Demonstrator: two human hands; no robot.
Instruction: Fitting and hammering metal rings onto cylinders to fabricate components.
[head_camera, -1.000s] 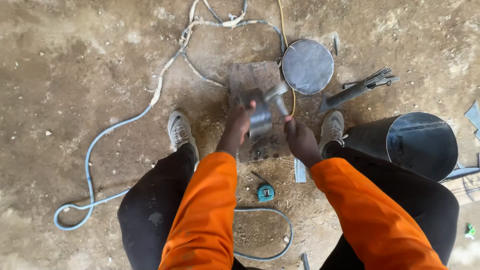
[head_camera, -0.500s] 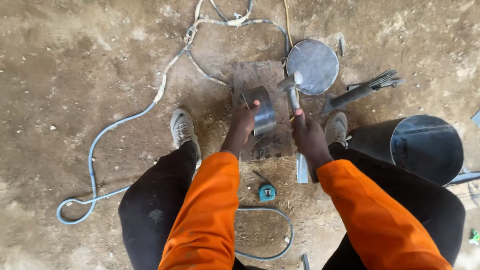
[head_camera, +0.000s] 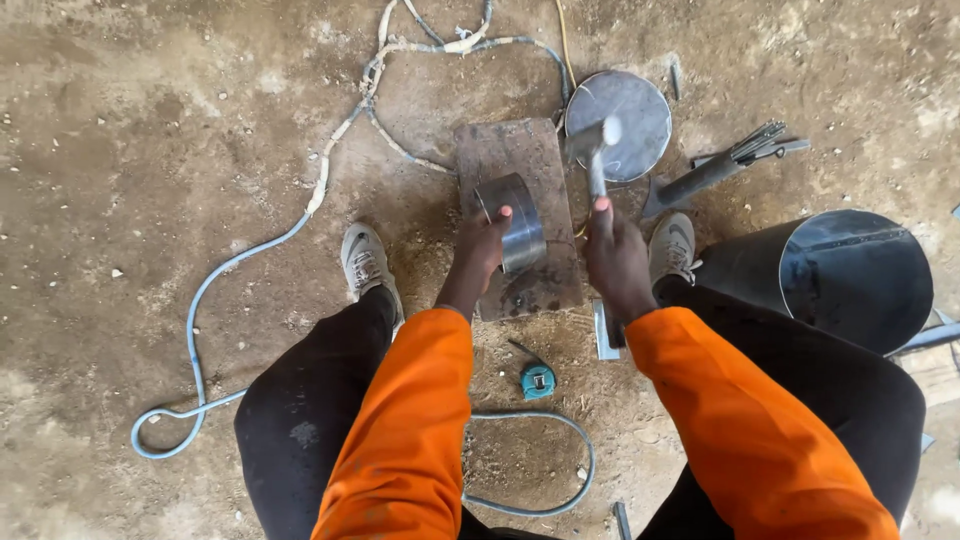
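Metal ring (head_camera: 515, 220) sits on rusty steel plate (head_camera: 520, 215) btwn my shoes; my left hand (head_camera: 480, 250) grips its edge, right hand (head_camera: 615, 255) clenched round hammer (head_camera: 597, 150), head blurred, raised.

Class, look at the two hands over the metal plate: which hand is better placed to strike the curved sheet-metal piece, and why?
The right hand: it grips the hammer, raised above the curved sheet-metal piece. The left hand is occupied steadying that piece on the steel plate.
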